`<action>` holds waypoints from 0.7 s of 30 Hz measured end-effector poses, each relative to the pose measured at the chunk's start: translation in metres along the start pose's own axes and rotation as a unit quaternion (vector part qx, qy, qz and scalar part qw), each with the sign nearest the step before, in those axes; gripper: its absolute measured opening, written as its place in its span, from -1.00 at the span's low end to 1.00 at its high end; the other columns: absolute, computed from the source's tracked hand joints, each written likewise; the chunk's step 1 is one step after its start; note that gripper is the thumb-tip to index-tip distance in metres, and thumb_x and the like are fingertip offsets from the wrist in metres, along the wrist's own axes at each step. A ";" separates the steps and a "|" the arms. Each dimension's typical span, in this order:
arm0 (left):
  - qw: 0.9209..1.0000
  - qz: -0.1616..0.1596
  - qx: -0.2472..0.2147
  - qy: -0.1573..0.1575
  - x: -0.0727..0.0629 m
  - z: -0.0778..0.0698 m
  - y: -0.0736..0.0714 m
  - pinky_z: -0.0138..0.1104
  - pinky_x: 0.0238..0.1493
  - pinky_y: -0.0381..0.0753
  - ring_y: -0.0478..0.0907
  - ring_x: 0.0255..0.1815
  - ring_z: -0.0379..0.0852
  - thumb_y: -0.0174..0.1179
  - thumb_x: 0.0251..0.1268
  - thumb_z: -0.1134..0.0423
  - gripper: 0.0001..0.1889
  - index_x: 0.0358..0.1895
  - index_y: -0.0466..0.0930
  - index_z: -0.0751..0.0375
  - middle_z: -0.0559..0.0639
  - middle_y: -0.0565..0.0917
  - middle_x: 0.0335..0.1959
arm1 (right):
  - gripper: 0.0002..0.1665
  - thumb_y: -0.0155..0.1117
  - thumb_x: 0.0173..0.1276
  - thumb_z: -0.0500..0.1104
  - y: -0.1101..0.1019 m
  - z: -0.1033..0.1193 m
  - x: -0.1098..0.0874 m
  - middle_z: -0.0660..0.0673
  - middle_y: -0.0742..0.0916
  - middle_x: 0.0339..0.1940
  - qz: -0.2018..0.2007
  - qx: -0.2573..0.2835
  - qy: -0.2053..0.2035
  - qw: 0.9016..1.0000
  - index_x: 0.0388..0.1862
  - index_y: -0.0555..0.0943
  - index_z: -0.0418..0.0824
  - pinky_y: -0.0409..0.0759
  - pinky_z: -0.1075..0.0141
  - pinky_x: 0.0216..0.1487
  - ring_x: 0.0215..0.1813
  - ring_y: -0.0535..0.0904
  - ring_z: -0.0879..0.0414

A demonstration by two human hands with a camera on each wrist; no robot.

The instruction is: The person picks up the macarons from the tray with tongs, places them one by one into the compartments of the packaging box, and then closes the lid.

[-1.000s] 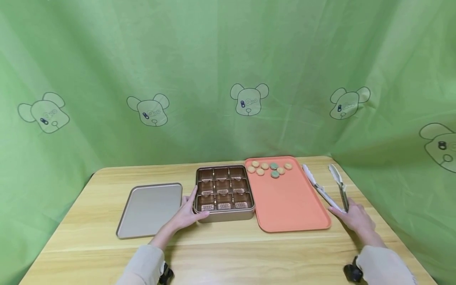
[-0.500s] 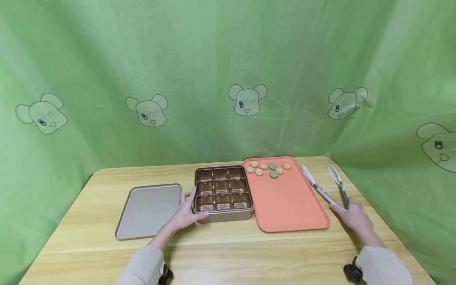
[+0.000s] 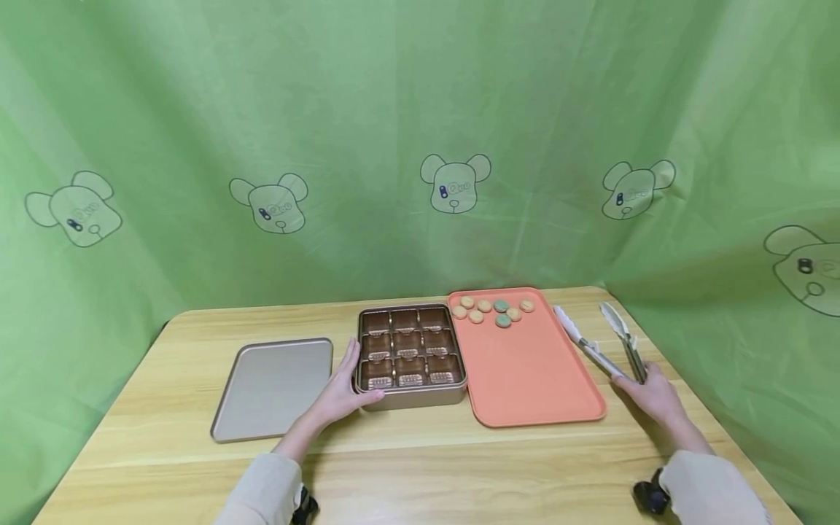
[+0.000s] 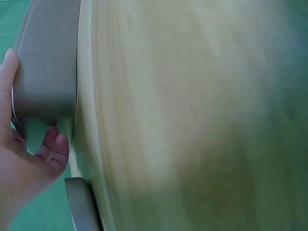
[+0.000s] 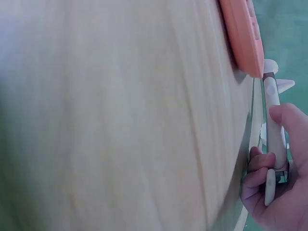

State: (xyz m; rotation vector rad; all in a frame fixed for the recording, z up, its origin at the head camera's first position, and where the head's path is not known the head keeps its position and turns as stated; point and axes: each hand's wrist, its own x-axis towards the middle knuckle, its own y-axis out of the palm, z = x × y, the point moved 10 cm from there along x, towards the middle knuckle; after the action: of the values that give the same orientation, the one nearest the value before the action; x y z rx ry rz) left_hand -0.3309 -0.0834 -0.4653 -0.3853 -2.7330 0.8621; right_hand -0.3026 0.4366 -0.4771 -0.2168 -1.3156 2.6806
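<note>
My left hand (image 3: pixel 336 395) rests around the front left corner of a bronze tin box (image 3: pixel 423 399). Its thumb lies along the front wall and its extended fingers along the left side, as the left wrist view shows against the tin wall (image 4: pixel 48 72). Brown compartments in a grid line the box. On the right, my right hand (image 3: pixel 658 397) grips the joined end of metal tongs (image 3: pixel 597 357), whose two white-tipped arms are spread apart and point away from me. Curled fingers around the tongs' handle (image 5: pixel 274 139) show in the right wrist view.
An orange tray (image 3: pixel 525 386) sits against the tin's right side, with several macarons (image 3: pixel 484 305), beige and green, near its far edge. Left of the tin lies a flat bronze lid (image 3: pixel 278 390). Behind the wooden table (image 3: pixel 459 474) hangs a green curtain (image 3: pixel 367 109).
The head view has shifted very slightly. My left fingers have moved a little along the tin's left side; the right hand keeps its grip on the tongs in nearly the same place.
</note>
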 end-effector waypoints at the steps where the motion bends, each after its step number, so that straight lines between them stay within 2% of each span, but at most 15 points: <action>1: 1.000 0.000 0.000 0.001 0.000 0.000 0.000 0.10 0.35 -0.12 -0.20 0.42 0.27 0.39 -0.11 0.02 0.14 0.41 -0.24 0.36 0.26 -0.24 0.45 | 0.07 0.04 0.29 0.16 0.000 0.000 -0.001 -0.75 0.20 0.13 0.001 0.002 0.001 1.000 0.28 -0.14 -0.67 0.21 -0.31 0.13 0.12 0.16 -0.59; 4: 1.000 0.002 -0.001 0.004 0.001 -0.001 0.001 0.07 0.36 -0.12 -0.19 0.42 0.26 0.39 -0.11 0.03 0.14 0.41 -0.22 0.38 0.28 -0.23 0.44 | 0.13 0.07 0.26 0.20 -0.001 0.001 -0.002 -0.74 0.14 0.18 -0.007 0.006 0.003 1.000 0.32 -0.18 -0.63 0.15 -0.31 0.16 0.16 0.09 -0.60; 7: 1.000 0.005 -0.004 0.005 0.002 -0.002 0.002 0.04 0.37 -0.12 -0.18 0.42 0.25 0.40 -0.12 0.04 0.13 0.40 -0.22 0.40 0.29 -0.21 0.44 | 0.14 0.10 0.24 0.22 -0.003 -0.002 -0.003 -0.73 0.15 0.19 -0.026 0.004 0.007 1.000 0.34 -0.16 -0.59 0.16 -0.32 0.15 0.16 0.10 -0.60; 13: 1.000 0.004 -0.013 0.000 0.001 -0.001 0.000 0.03 0.37 -0.12 -0.18 0.42 0.24 0.41 -0.14 0.06 0.14 0.40 -0.21 0.40 0.28 -0.20 0.44 | 0.11 0.10 0.24 0.23 -0.002 -0.007 -0.001 -0.73 0.18 0.17 -0.049 -0.014 0.008 0.999 0.35 -0.12 -0.55 0.17 -0.33 0.12 0.13 0.11 -0.62; 21: 1.000 0.005 -0.011 -0.003 0.001 0.000 -0.001 0.04 0.37 -0.12 -0.18 0.42 0.25 0.41 -0.14 0.07 0.14 0.41 -0.21 0.38 0.27 -0.21 0.44 | 0.07 0.07 0.26 0.22 -0.006 -0.014 0.000 -0.71 0.17 0.19 -0.071 0.007 0.018 0.997 0.37 -0.11 -0.50 0.16 -0.33 0.13 0.15 0.11 -0.60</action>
State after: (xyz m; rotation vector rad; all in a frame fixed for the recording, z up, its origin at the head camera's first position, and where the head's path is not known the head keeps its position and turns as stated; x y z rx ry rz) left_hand -0.3323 -0.0840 -0.4641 -0.4002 -2.7505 0.8385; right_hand -0.2993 0.4507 -0.4803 -0.1635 -1.2525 2.5537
